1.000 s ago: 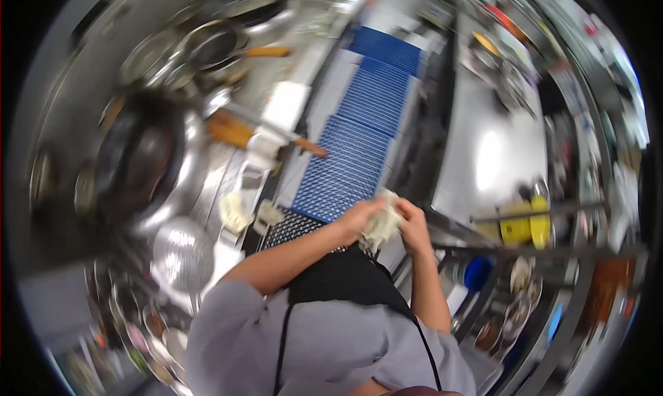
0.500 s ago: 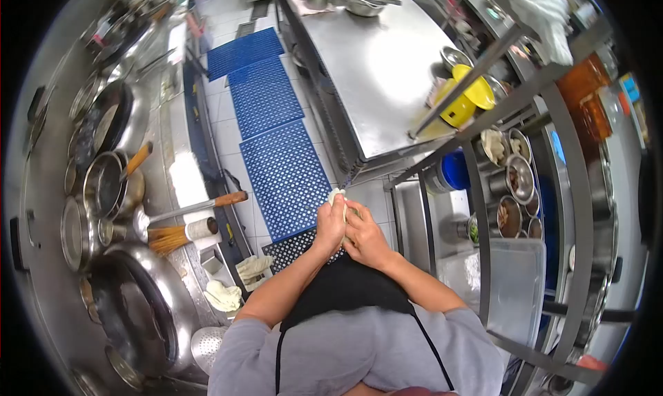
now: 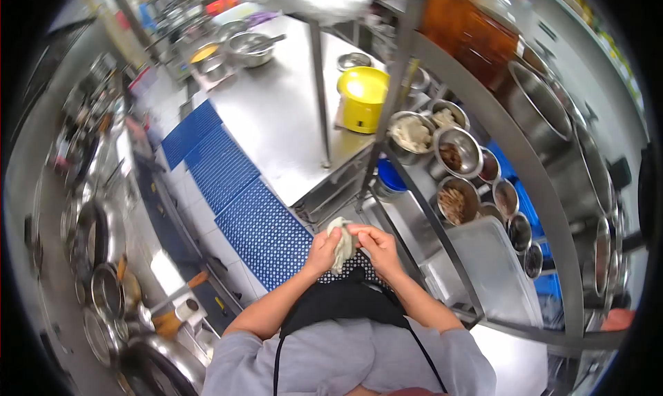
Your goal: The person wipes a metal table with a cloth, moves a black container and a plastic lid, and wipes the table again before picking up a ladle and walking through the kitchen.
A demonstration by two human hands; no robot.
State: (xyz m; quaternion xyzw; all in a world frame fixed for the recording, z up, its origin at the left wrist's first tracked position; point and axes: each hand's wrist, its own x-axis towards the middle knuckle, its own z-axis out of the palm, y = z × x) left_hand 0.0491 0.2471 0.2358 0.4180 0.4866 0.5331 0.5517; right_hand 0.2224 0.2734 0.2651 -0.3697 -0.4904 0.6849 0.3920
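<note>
A pale, crumpled cloth-like item (image 3: pixel 342 246) hangs between my two hands, in front of the black apron. My left hand (image 3: pixel 322 251) is closed on its left side, thumb on top. Fingers of my right hand (image 3: pixel 377 249) pinch the item's right edge near its top. Whether it is a glove or a rag I cannot tell. Below my hands lies a black perforated mat, with blue mats (image 3: pixel 259 227) beyond it.
A steel table (image 3: pixel 276 120) stands ahead with a yellow container (image 3: pixel 363 99) at its corner. On the right, a metal rack holds food bowls (image 3: pixel 458 151) and a clear plastic lid (image 3: pixel 494 265). Woks and pans (image 3: pixel 107 290) line the left counter.
The view has turned to the right, bringing the rack and bowls closer to the centre. The pale item shows more fully between my hands, which are slightly farther apart.
</note>
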